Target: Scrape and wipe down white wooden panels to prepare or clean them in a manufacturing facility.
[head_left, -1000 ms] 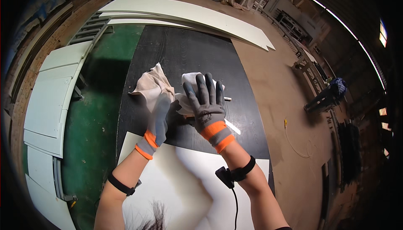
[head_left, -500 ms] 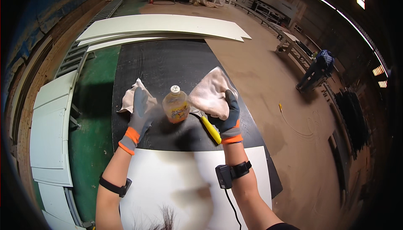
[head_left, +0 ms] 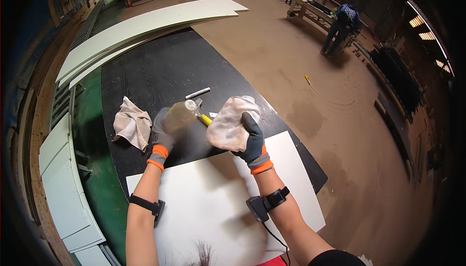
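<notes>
My left hand (head_left: pixel 161 129), in a grey glove with an orange cuff, is closed round a clear plastic bottle (head_left: pixel 178 118) with a white cap. The bottle is blurred and tilts to the right, its top towards my right hand. A whitish cloth (head_left: pixel 230 123) is gripped in my right hand (head_left: pixel 254 141), thumb on top. To the left, a second, crumpled pinkish cloth (head_left: pixel 132 124) lies on the black board (head_left: pixel 145 67). Between bottle and held cloth shows a tool's yellow handle (head_left: pixel 206 120), partly hidden. A white marker pen (head_left: pixel 197 93) lies just beyond.
A white panel (head_left: pixel 189 203) lies nearest me, over the black board. Long white panels (head_left: pixel 145 21) cross the far end. More white panels (head_left: pixel 60 169) rest on a roller conveyor at left. A person (head_left: pixel 342 25) bends over a bench at far right.
My left hand has left the crumpled cloth and taken hold of the bottle, which is now tilted. My right hand still grips its cloth. The view has turned to the right.
</notes>
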